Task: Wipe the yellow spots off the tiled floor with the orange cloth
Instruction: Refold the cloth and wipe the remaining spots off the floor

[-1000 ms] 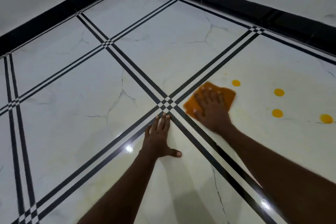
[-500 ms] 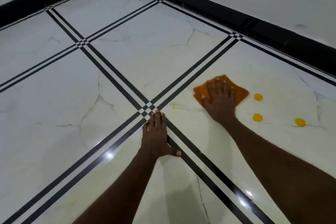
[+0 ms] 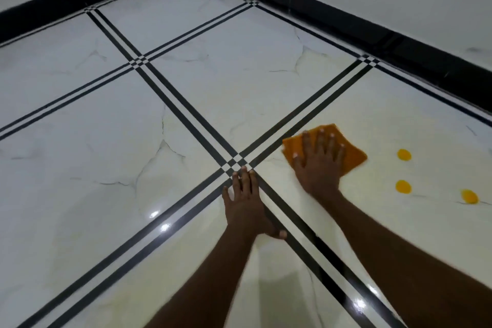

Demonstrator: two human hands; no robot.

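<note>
Right now the right hand (image 3: 318,168) lies flat with fingers spread on top of the orange cloth (image 3: 351,156), pressing it to the tiled floor (image 3: 106,154); palm down, nothing gripped, not curled around the fabric. Cloth sits just right of the crossing of black double stripes (image 3: 235,162), on the tile nearest the black skirting (image 3: 399,42). Three yellow spots lie to the right of the cloth, all apart from it: upper one (image 3: 404,154) near the cloth's right corner, lower one (image 3: 403,186) below that, third (image 3: 469,196) further right. Left hand (image 3: 246,205) rests flat on the floor, fingers together and extended, thumb out, fingertips touching the stripe crossing, holding nothing. Both forearms bare. Floor is glossy white marble-look tile with light glare spots near the left arm.
</note>
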